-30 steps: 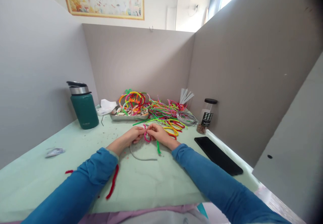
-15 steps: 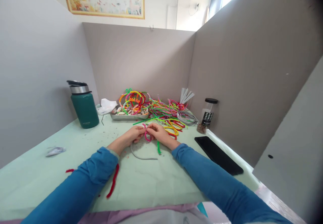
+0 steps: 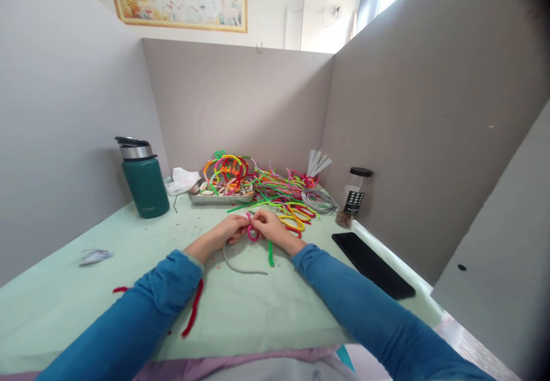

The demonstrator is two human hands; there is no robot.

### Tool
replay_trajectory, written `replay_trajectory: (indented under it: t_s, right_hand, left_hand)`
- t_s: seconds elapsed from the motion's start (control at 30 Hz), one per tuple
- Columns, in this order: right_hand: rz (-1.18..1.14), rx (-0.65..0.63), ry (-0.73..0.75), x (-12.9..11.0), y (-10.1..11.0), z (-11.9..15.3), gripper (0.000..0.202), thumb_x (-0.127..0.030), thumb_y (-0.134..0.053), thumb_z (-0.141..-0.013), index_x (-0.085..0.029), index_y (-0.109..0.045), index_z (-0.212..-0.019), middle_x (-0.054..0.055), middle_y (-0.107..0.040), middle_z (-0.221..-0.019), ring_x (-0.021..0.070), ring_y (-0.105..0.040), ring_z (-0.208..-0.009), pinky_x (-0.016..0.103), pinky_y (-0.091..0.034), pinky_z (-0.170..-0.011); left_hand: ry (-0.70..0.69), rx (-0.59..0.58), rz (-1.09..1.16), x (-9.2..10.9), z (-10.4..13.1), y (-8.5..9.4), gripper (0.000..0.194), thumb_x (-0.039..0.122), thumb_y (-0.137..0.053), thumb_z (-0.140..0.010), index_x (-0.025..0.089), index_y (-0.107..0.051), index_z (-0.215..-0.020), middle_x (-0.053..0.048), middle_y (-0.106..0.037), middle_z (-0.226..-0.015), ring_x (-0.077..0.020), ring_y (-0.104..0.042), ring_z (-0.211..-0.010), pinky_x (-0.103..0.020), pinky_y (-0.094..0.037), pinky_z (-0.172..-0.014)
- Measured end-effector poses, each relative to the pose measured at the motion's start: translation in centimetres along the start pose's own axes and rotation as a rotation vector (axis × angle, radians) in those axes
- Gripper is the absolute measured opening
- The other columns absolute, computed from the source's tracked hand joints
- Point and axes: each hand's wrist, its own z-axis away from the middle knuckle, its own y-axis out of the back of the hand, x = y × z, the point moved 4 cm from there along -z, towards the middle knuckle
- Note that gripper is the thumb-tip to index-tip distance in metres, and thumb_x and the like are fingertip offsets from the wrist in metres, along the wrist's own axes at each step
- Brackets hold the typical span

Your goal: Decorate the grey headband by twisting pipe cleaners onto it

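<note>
Here a looped pink pipe cleaner is being pinched by the left hand and the right hand, close together over the worktop; its middle, seemingly, is hidden by fingers.

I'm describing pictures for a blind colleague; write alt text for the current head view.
The left hand and right hand pinch a pink loop above a pale green tabletop. Behind them, a metal tray holds colourful hoops beside a heap of fuzzy stems; a green bottle stands at left, a flat black object lies at right.
</note>
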Motion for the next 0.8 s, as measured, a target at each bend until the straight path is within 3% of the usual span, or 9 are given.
replay_trajectory:
  t_s: [0.17,0.37,0.57,0.8]
  right_hand:
    - [0.014,-0.011,0.023,0.65,-0.03,-0.19,0.004,-0.021,-0.051,-0.073,-0.017,-0.050,-0.074,-0.004,-0.051,-0.057,0.0071,-0.045,-0.044,0.018,-0.034,-0.041]
    - [0.014,-0.001,0.035,0.41,0.17,-0.03,0.009,-0.026,-0.052,-0.074,-0.017,-0.049,-0.072,-0.004,-0.049,-0.056,0.0073,-0.043,-0.045,0.018,-0.033,-0.042]
    - [0.031,-0.001,0.016,0.36,0.18,-0.03,0.008,-0.024,-0.052,-0.074,-0.017,-0.049,-0.072,-0.004,-0.051,-0.057,0.0082,-0.045,-0.047,0.019,-0.034,-0.044]
    - [-0.073,-0.010,-0.003,0.45,0.08,0.04,0.007,-0.024,-0.050,-0.074,-0.018,-0.047,-0.071,-0.005,-0.049,-0.054,0.0073,-0.044,-0.042,0.018,-0.034,-0.041]
  left_hand:
    - [0.004,-0.021,-0.016,0.25,0.25,-0.24,0.025,0.034,-0.052,-0.073,0.018,-0.040,-0.058,0.008,-0.033,-0.044,-0.0026,-0.021,-0.030,-0.018,-0.015,-0.029]
    - [-0.063,-0.047,-0.066,-0.02,0.16,-0.09,0.019,0.031,-0.060,-0.067,0.017,-0.047,-0.070,0.010,-0.032,-0.045,-0.0029,-0.021,-0.032,-0.017,-0.016,-0.030]
    - [-0.164,0.013,-0.306,-0.33,-0.28,0.10,0.034,0.044,-0.067,-0.063,0.016,-0.054,-0.078,0.007,-0.045,-0.055,-0.0025,-0.030,-0.034,-0.017,-0.021,-0.030]
    - [-0.172,0.039,-0.342,-0.54,-0.47,0.25,0.043,0.056,-0.061,-0.067,0.015,-0.058,-0.080,0.006,-0.046,-0.053,-0.0040,-0.033,-0.032,-0.019,-0.021,-0.031]
